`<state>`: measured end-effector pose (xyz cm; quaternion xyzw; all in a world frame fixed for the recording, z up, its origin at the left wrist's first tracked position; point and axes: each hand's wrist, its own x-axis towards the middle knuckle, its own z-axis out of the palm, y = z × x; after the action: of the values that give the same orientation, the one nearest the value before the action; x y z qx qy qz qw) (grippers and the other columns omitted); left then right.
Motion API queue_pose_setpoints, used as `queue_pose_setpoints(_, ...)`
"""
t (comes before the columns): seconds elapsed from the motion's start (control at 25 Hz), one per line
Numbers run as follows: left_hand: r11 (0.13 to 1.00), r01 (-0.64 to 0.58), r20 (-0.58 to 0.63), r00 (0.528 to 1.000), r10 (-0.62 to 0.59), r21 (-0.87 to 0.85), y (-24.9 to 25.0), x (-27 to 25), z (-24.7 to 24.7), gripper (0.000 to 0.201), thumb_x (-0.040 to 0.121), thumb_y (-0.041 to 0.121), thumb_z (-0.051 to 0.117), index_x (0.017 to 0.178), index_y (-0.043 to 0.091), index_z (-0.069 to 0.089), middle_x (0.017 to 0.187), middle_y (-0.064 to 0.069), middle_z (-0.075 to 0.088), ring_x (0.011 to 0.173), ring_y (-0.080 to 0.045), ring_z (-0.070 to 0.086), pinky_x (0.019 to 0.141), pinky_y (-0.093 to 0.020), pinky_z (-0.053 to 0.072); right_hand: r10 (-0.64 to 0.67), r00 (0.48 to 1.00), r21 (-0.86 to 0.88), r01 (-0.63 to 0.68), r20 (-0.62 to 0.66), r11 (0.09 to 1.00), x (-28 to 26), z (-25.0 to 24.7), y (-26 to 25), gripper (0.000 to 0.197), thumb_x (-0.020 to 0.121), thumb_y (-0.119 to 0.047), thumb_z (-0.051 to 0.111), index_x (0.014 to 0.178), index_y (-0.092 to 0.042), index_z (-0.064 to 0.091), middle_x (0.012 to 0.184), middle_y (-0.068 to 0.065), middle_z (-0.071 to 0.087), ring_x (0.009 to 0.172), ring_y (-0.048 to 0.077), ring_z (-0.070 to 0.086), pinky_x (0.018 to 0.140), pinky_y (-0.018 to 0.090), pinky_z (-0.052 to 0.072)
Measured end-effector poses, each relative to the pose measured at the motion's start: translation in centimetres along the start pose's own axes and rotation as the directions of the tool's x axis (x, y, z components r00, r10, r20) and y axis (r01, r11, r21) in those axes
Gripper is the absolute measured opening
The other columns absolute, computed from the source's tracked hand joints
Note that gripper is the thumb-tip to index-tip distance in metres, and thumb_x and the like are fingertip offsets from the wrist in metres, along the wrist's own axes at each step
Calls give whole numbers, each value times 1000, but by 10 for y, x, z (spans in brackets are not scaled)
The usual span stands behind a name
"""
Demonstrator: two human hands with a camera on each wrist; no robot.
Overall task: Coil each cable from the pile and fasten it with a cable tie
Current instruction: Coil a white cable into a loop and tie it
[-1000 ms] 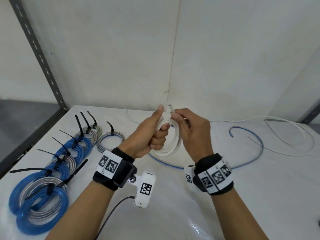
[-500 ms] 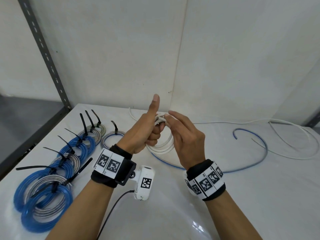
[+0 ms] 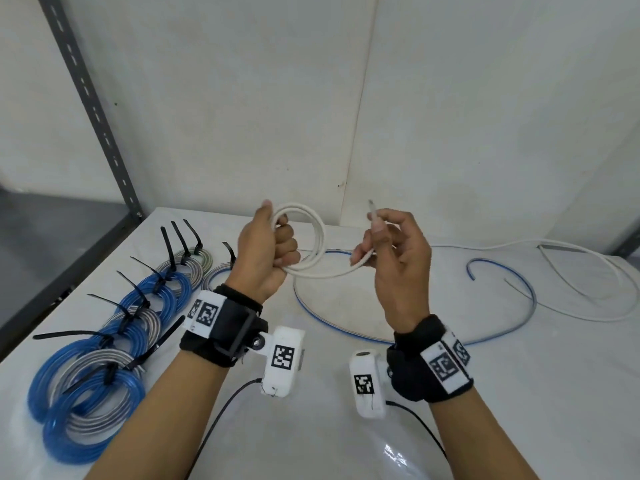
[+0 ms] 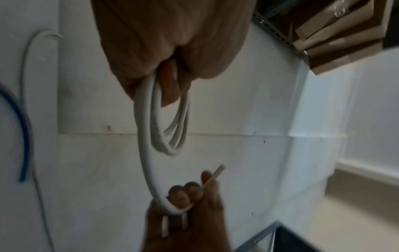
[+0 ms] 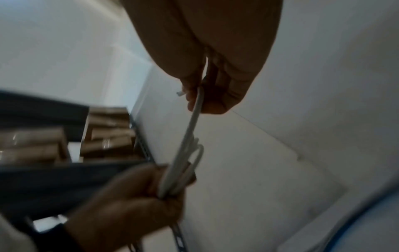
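White cable (image 3: 313, 244): wound into a few loops and held above the surface (image 3: 346, 427), so the turns stay stacked while you finish the coil.
Left hand (image 3: 268, 251): your fingers curl round the loops and your thumb lies along their top, which keeps the coil from springing open.
Right hand (image 3: 391, 251): you pinch the free tail near its cut tip, apart from the coil, likely to lay the last turn.
Finished coils (image 3: 90, 386): blue and grey bundles in a row at your left, each cinched with a black cable tie (image 3: 69, 335).
Loose cables: a blue-grey cable (image 3: 502, 271) and a longer white cable (image 3: 588, 271) lie uncoiled beyond your hands.
Obstacles: none between your hands; I see no spare tie within reach.
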<state>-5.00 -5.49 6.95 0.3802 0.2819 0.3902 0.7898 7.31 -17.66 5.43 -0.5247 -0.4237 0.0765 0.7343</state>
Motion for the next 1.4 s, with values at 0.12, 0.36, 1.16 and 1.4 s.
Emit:
queue_pose_setpoints(0.12,971,1,122,992,-31,238,-9,-11,10,49,108,51,31,73,19,40,50,8,18,37,-5,13,36,-17,13,-226,960,-246,263,167,933,-3,-2,4,11,100,-7,61,102,-7,72,78,3,64,67,14,58,65,25,45)
queue_pose_setpoints(0.36,824,-100,293,952,-83,557,-13,-30,22,52,98,68,36,76,23,23,59,5,16,47,-11,11,44,-23,12,-389,872,-447,486,296,751,-4,-8,21,14,96,-7,67,104,-10,78,115,9,64,104,16,63,85,22,49)
queue_pose_setpoints(1.16,727,-238,276,959,70,645,-22,-24,11,20,102,11,34,119,16,45,50,12,44,45,-10,31,44,-24,27,61,916,-276,55,396,959,2,-21,6,31,76,-16,88,105,-16,79,95,-9,75,83,10,68,65,33,61)
queue_pose_setpoints(1.4,699,-335,294,938,183,632,-32,-20,13,11,103,15,41,96,18,49,53,11,47,47,-12,34,45,-26,29,35,906,-371,137,422,918,5,-25,3,31,80,-22,85,108,-19,73,89,-10,73,85,9,68,68,31,59)
